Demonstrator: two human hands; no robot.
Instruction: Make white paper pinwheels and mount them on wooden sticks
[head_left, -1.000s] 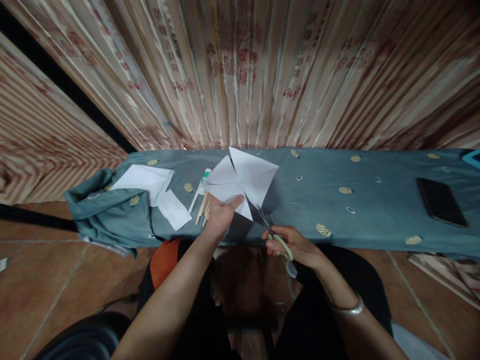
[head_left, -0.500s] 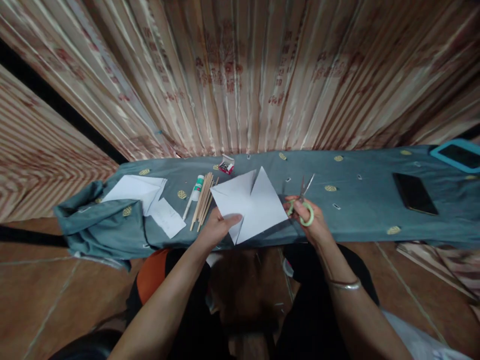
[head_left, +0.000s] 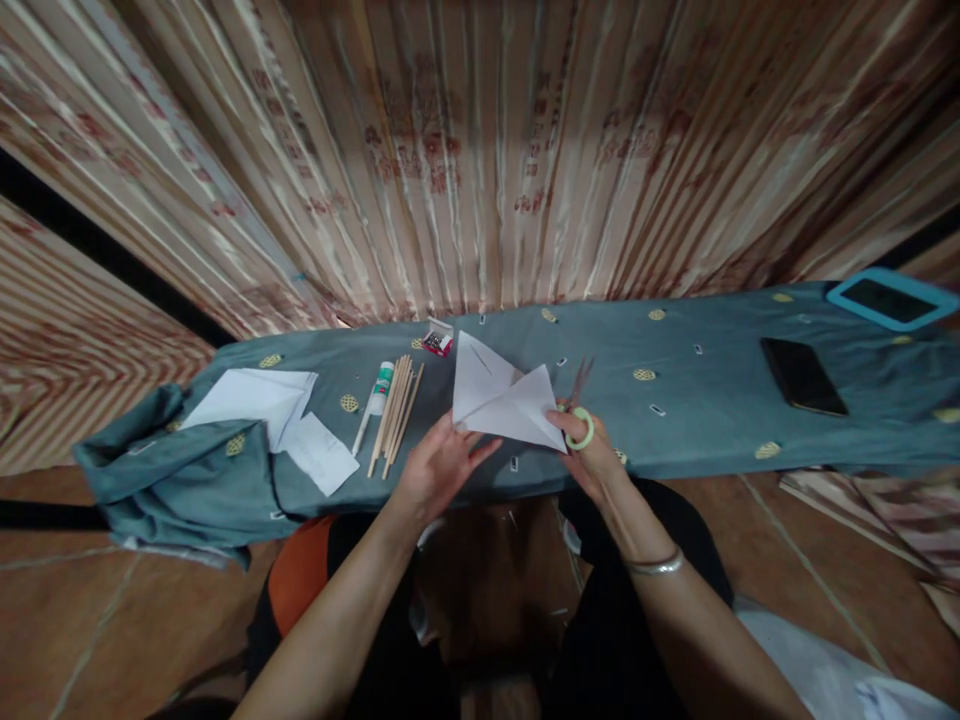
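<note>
A white sheet of paper (head_left: 491, 395) with cuts running in from its corners is raised above the cloth, its flaps tilted. My left hand (head_left: 439, 468) is at its lower left edge, thumb and fingers apart; some fingertips are hidden by the sheet. At the paper's right corner, my right hand (head_left: 589, 455) pinches the edge and also holds scissors with pale green handles (head_left: 580, 428). The scissor blades point up and away from me, blurred and clear of the paper.
Left of the paper lie wooden sticks (head_left: 394, 415), a glue stick (head_left: 382, 388), a small red-and-white box (head_left: 438, 338), a paper slip (head_left: 322, 453) and folded white sheets (head_left: 247, 402). A black phone (head_left: 804, 376) and blue-framed tablet (head_left: 892, 299) rest right on the green cloth (head_left: 720, 400).
The paper has turned and tilted. My left hand's thumb has come off its face to below the edge, while my right hand has taken the right corner, scissors still held.
</note>
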